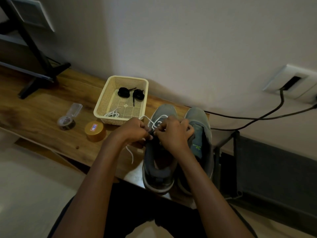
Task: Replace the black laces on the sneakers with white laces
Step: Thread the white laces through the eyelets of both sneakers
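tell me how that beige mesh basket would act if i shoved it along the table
The basket would probably slide easily and feel light: its walls are thin perforated plastic, and it holds only two black lace bundles and a white lace. It looks unlikely to tip, being wide and low. The laces would likely shift about loosely on its floor.

A: Your hands (135,130) and (173,133) cover the left shoe's (158,169) eyelets, so you can't tell how far the white lace (154,121) is threaded.

B: And the far right of the frame?

A: The cable (267,115) runs off that edge. The tag on the round tin (95,130) is too small for you to read.
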### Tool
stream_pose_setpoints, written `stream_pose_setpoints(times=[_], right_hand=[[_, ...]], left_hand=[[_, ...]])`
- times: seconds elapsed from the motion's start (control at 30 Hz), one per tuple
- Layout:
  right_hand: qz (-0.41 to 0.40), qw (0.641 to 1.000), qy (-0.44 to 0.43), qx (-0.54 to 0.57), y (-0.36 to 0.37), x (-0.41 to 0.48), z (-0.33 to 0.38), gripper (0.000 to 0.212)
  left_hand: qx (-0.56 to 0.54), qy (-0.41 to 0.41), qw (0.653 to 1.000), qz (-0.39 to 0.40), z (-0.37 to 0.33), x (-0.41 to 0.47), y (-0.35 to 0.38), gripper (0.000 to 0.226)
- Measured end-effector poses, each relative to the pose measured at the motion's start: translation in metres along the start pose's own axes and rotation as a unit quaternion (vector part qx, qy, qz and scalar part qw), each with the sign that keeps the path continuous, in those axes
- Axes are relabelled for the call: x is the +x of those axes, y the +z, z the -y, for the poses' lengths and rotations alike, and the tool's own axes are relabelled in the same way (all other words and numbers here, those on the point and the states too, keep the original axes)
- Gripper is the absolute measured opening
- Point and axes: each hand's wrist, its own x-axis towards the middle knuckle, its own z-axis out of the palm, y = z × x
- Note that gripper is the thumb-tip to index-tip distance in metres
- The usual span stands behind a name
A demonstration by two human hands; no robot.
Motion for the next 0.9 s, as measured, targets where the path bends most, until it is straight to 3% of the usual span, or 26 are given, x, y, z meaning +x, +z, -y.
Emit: stream_pose_setpoints(times=[0.07, 0.63, 0.77, 0.9], right_hand=[[0.034, 0.999, -0.013, 0.007, -0.004, 0.004, -0.004, 0.011], [-0.011, 1.000, -0.026, -0.005, 0.005, 0.007, -0.010, 0.010], [0.001, 0.999, -0.036, -0.035, -0.009, 0.009, -0.014, 0.011], [-0.059, 0.998, 0.027, 0.005, -0.037, 0.016, -0.024, 0.009]], left_hand=[[-0.002, -0.001, 1.000, 0.000, -0.001, 0.000, 0.001, 0.020], [0.047, 0.038, 0.998, 0.024, 0.000, 0.001, 0.001, 0.016], [0.016, 0.042, 0.998, 0.034, -0.001, -0.002, -0.002, 0.017], [0.008, 0.046, 0.999, -0.001, 0.001, 0.003, 0.001, 0.024]])
